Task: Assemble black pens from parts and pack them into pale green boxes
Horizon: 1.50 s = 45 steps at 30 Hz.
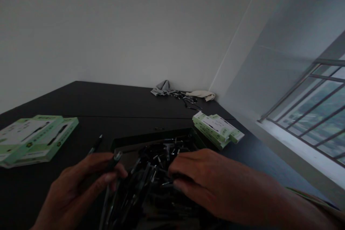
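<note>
The left hand [68, 188] pinches a dark pen piece [112, 162]; whether the right hand [201, 174] grips anything, I cannot tell. Pen parts [148, 174] lie in the dark box [153, 136], probably for easy reach.

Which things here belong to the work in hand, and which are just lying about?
In use:
left hand, holding a dark pen-like piece
right hand, among pens in the dark tray

Apparently lying about:
grey cloth
pale cloth
left green boxes
right green boxes

The pens [147, 176] look plastic (glossy), the tabletop [115, 100] matt.
</note>
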### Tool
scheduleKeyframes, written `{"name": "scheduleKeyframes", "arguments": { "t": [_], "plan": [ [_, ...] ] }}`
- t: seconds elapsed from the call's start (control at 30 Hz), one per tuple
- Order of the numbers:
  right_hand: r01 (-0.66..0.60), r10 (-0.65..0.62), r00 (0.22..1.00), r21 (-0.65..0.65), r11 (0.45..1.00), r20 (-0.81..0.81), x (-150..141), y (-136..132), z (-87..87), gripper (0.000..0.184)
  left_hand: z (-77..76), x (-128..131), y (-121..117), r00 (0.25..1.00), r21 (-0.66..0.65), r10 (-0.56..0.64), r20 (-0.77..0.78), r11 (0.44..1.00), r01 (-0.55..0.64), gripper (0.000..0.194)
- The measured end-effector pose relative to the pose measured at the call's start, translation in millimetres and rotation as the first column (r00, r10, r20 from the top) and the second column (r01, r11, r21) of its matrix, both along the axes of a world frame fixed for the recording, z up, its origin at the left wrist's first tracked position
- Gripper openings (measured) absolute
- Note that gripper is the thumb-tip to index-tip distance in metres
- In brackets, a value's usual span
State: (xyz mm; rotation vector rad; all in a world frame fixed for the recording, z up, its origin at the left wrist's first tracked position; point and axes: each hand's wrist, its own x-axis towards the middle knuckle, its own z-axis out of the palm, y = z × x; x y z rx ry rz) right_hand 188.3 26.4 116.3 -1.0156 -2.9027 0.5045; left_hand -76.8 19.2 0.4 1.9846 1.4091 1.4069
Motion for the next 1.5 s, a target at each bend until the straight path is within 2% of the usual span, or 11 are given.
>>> {"name": "scheduleKeyframes", "arguments": {
  "t": [0.07,0.2,0.33,0.5,0.67,0.83,1.0,1.1,1.23,1.4,1.5],
  "plan": [
    [-0.045,0.048,0.998,0.059,0.997,-0.051,-9.1,1.3,11.1,0.01,-1.9,4.7,-5.2,0.997,-0.003,-0.074,-0.009,0.997,0.074,0.013],
    [-0.105,0.113,0.99,0.092,0.99,-0.083,-25.0,5.6,19.0,0.008,-9.3,2.4,-11.4,0.991,0.034,-0.098,-0.09,0.994,0.101,0.018],
    [-0.123,0.128,0.991,0.097,0.988,-0.05,-34.1,5.9,16.2,0.009,-14.4,-1.5,-12.0,0.988,0.11,-0.047,-0.15,0.992,0.064,0.022],
    [-0.104,0.107,0.994,0.092,0.99,-0.026,-39.8,6.2,15.5,0.01,-12.4,4.8,-11.5,0.993,0.089,-0.026,-0.115,0.995,0.036,0.017],
    [-0.164,0.166,0.986,0.13,0.978,-0.009,-45.7,8.9,11.3,0.01,-10.2,5.8,-11.4,0.991,0.085,0.008,-0.131,0.996,0.003,0.016],
    [-0.173,0.176,0.984,0.144,0.974,-0.006,-45.8,9.2,6.8,0.012,-13.0,-0.7,-10.0,0.982,0.073,-0.02,-0.187,0.997,0.035,0.017],
    [-0.131,0.131,0.991,0.153,0.979,0.008,-39.5,6.7,14.4,0.014,-12.8,-5.6,-5.5,0.964,0.096,-0.103,-0.244,0.987,0.13,0.021],
    [-0.11,0.112,0.994,0.164,0.98,-0.005,-39.2,5.3,15.4,0.014,-12.9,-5.2,-2.7,0.956,0.146,-0.087,-0.279,0.98,0.132,0.018],
    [-0.19,0.194,0.981,0.191,0.963,-0.001,-42.6,5.2,8.9,0.016,-15.9,-4.4,-1.1,0.94,0.221,-0.041,-0.338,0.968,0.122,0.017],
    [-0.221,0.207,0.975,0.225,0.949,0.081,-49.6,4.9,8.1,0.014,-19.0,-6.6,-1.7,0.92,0.181,-0.087,-0.381,0.969,0.167,0.02],
    [-0.238,0.219,0.971,0.268,0.934,0.097,-53.7,2.0,9.7,0.014,-23.7,-10.5,-4.0,0.939,0.11,-0.056,-0.34,0.989,0.099,0.022]
  ]
}}
